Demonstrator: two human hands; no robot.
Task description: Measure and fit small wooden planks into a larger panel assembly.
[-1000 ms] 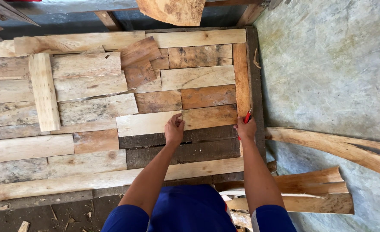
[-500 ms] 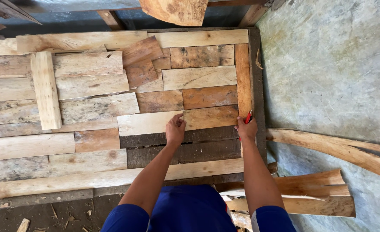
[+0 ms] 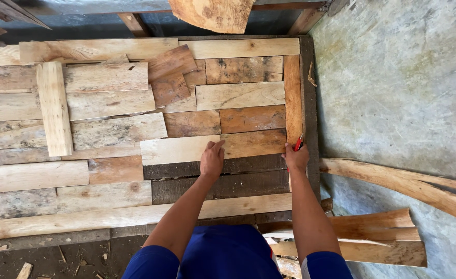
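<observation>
My left hand (image 3: 211,161) rests on a plank (image 3: 212,147) mid-panel; right hand (image 3: 295,157) with pencil (image 3: 298,143) at its right end. Offcuts (image 3: 377,235) lie right, on floor (image 3: 393,77).

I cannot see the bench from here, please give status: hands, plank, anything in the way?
Left hand flat on the pale plank. Right hand at its right end, grip shut on a red pencil. Nothing in the way.
</observation>
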